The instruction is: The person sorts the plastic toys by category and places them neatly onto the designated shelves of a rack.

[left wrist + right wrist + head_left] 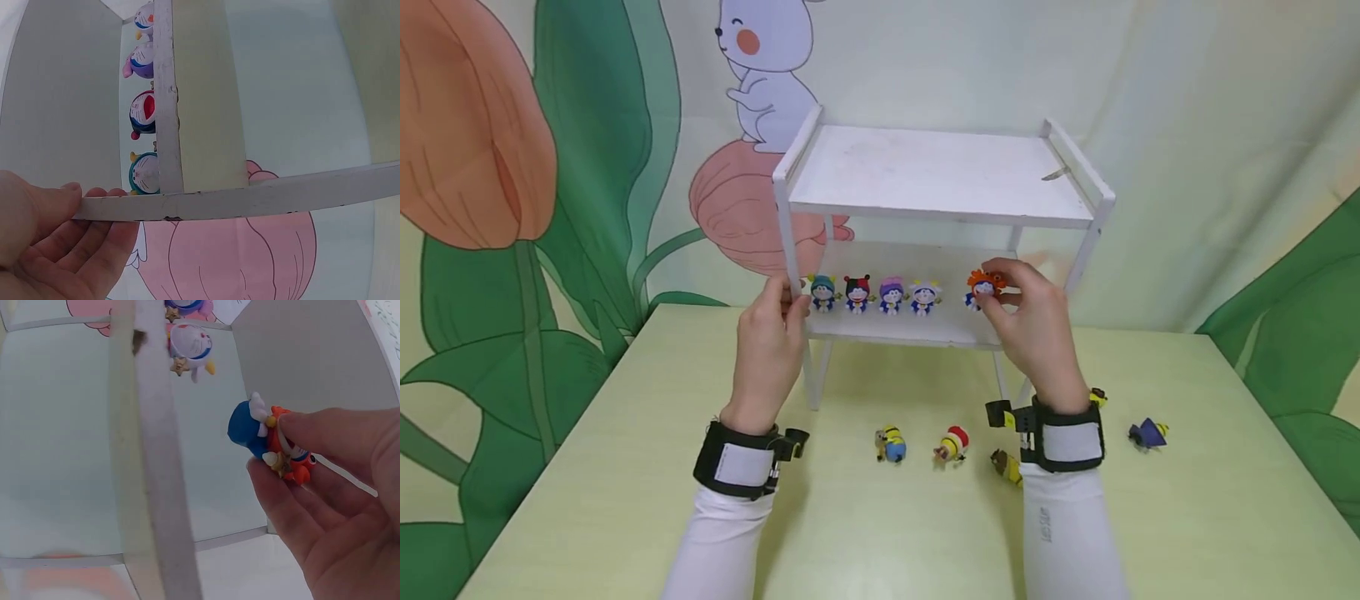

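Observation:
My left hand [767, 337] grips the left front post [262, 199] of a white two-tier shelf [925, 175], thumb on one side and fingers on the other. My right hand [1037, 333] pinches a small blue figurine with an orange crab-like hat [290, 440] between thumb and fingers, over the right part of the lower tier. To its left stands a row of similar figurines: one with a teal hat [823, 292], one in red and black [857, 293], one with a purple-pink hat [891, 295] and one with a white hat [924, 297].
On the table [587, 467] before the shelf lie a yellow-and-blue figurine [892, 444], a red-capped one [952, 444] and a brown-and-yellow one [1006, 467]. A purple-and-yellow figurine [1148, 434] lies farther right, and another yellow one [1097, 397] shows behind my right wrist.

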### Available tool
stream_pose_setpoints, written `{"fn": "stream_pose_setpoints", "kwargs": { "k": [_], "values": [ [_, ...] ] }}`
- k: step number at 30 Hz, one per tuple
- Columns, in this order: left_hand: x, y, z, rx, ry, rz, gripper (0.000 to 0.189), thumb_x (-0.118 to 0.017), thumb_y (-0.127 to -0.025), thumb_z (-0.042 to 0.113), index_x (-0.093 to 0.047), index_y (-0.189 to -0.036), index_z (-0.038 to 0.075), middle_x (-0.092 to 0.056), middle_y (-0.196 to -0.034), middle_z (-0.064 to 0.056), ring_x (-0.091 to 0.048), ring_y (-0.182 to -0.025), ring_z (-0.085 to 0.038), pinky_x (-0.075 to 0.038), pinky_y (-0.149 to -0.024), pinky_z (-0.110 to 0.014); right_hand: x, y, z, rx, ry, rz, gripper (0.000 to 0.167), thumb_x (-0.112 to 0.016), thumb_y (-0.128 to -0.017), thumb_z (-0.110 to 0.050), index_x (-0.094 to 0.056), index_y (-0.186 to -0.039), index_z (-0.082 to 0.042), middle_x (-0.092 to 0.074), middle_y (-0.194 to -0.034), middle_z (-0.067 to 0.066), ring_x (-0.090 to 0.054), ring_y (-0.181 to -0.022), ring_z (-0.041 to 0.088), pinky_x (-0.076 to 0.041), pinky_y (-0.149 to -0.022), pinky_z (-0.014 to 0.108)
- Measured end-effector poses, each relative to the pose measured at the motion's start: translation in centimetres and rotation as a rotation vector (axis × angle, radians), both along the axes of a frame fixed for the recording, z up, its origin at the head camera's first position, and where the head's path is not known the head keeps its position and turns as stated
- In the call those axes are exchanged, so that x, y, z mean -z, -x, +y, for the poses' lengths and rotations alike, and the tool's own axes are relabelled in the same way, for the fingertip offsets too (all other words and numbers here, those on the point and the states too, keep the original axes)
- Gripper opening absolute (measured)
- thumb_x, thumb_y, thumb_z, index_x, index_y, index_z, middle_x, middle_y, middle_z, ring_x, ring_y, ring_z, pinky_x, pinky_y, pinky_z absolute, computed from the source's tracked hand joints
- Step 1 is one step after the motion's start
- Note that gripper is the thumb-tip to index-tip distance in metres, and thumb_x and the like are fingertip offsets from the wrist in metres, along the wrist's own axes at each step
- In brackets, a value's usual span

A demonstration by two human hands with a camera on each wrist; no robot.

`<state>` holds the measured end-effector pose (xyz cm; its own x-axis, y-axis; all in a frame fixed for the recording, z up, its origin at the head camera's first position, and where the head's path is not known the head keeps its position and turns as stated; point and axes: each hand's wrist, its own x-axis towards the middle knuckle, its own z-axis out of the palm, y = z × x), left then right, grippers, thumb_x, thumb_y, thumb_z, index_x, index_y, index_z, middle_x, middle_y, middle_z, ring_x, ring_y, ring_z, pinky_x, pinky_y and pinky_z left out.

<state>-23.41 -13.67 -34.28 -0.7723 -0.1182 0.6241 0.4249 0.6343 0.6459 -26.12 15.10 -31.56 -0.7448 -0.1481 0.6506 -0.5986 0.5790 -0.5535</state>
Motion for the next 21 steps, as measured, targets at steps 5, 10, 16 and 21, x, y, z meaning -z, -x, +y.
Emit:
{"fn": "stream_pose_setpoints", "kwargs": {
  "k": [5,10,16,21],
  "values": [
    [0.0,-0.1,0.0,0.006,0.004,-0.006,0.019,-0.058,-0.097,0.003,-0.055,-0.113,-0.007,-0.064,-0.098,-0.020,-0.065,-0.085,-0.029,-0.058,-0.076,-0.042,0.7,0.6,-0.4,-0.005,-0.022,0.006,0.028,-0.070,-0.086,0.005,-0.065,-0.114,0.002,-0.066,-0.113,0.016,-0.067,-0.095,0.029,-0.057,-0.080,0.040],
    [-0.1,-0.1,0.1,0.015,-0.006,-0.004,0.020,-0.058,-0.097,0.003,-0.055,-0.114,-0.008,-0.064,-0.099,-0.020,-0.066,-0.085,-0.029,-0.058,-0.076,-0.042,0.9,1.0,-0.3,-0.001,-0.042,0.016,0.028,-0.071,-0.086,0.005,-0.065,-0.113,0.002,-0.067,-0.113,0.015,-0.067,-0.096,0.028,-0.057,-0.079,0.037],
    [-0.2,-0.2,0.1,0.004,0.008,-0.007,0.020,-0.058,-0.097,0.002,-0.054,-0.114,-0.007,-0.065,-0.099,-0.021,-0.066,-0.086,-0.030,-0.058,-0.077,-0.044,1.3,1.5,-0.6,0.016,-0.066,-0.022,0.028,-0.072,-0.086,0.003,-0.066,-0.113,0.000,-0.068,-0.111,0.014,-0.067,-0.096,0.026,-0.057,-0.081,0.036],
    [-0.2,-0.3,0.0,0.003,0.005,-0.009,0.020,-0.058,-0.097,0.003,-0.054,-0.114,-0.007,-0.064,-0.099,-0.021,-0.066,-0.086,-0.030,-0.058,-0.078,-0.045,1.5,1.7,-0.9,0.030,-0.088,-0.056,0.028,-0.071,-0.087,0.001,-0.066,-0.114,-0.001,-0.068,-0.111,0.013,-0.066,-0.097,0.026,-0.056,-0.082,0.038]
  ]
}}
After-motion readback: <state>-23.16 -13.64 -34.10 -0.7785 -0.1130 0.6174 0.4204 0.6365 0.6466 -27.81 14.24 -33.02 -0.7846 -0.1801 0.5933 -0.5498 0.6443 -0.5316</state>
